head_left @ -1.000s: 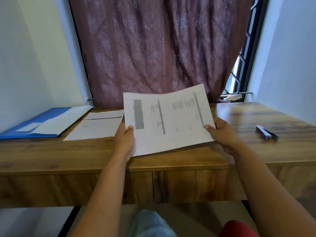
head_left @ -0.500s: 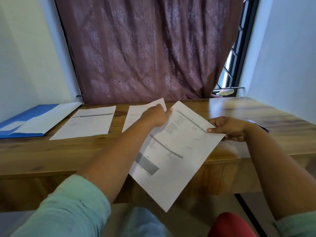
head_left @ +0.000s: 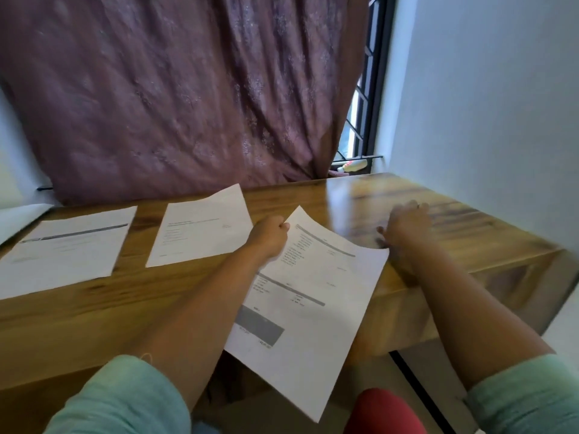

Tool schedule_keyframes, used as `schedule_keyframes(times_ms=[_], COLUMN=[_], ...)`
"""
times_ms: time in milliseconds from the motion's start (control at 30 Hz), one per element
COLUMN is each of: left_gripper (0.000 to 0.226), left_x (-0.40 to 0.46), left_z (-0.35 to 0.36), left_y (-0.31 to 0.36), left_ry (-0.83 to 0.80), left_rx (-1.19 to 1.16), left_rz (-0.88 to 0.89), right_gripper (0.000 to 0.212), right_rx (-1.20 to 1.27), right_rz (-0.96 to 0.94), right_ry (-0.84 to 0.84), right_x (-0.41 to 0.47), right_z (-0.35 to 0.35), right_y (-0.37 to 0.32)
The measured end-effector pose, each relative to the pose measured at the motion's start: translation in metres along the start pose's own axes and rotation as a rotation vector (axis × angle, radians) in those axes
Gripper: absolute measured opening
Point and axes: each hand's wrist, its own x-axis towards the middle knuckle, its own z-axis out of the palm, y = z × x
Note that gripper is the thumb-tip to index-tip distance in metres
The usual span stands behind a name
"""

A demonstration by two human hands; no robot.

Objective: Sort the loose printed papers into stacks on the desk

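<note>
Printed sheet (head_left: 316, 286) pinched at far edge by left grip (head_left: 270, 234) | right grip (head_left: 407, 222) blurred, state unclear

Our left hand (head_left: 270, 234) curls in a pinching grip; our right hand (head_left: 407, 227), blurred, reaches forward with fingers extended.

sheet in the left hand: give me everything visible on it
The held sheet is a white printed page with dark horizontal rule lines, small blurred text blocks and a grey rectangle near its lower end. It looks like thin, flat, uncreased paper. It lies diagonally, its upper part over the wooden desk, its lower part overhanging the front edge. The left hand pinches its top edge.
</note>
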Motion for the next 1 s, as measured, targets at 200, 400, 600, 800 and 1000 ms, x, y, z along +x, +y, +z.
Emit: schedule_keyframes(times_ms=[200,400,600,800,1000], left_gripper=[0.029,0.036,0.034,0.035,0.039], left_x=[0.02,0.023,0.016,0.018,0.013], left_z=[0.016,0.02,0.017,0.017,0.009], left_y=[-0.001,-0.013,-0.01,-0.013,-0.007], left_ry=[-0.026,0.002,0.001,0.018,-0.109], left_rx=[-0.026,-0.083,-0.11,-0.119,-0.195], left_rz=[0.004,0.052,0.109,0.161,0.205], right_gripper=[0.023,0.017,0.02,0.035,0.011], right_rx=[0.02,1.5,1.855,1.67,1.61], right_rz=[0.035,0.137,-0.092,-0.222,-0.166], right_ry=[-0.226,-0.389,-0.502,-0.541,-0.507], right_x=[0.017,0.023,0.019,0.022,0.025], right_z=[0.0,-0.032,-0.028,-0.017,-0.015], right_y=[0.002,-0.022,-0.065,-0.085,-0.08])
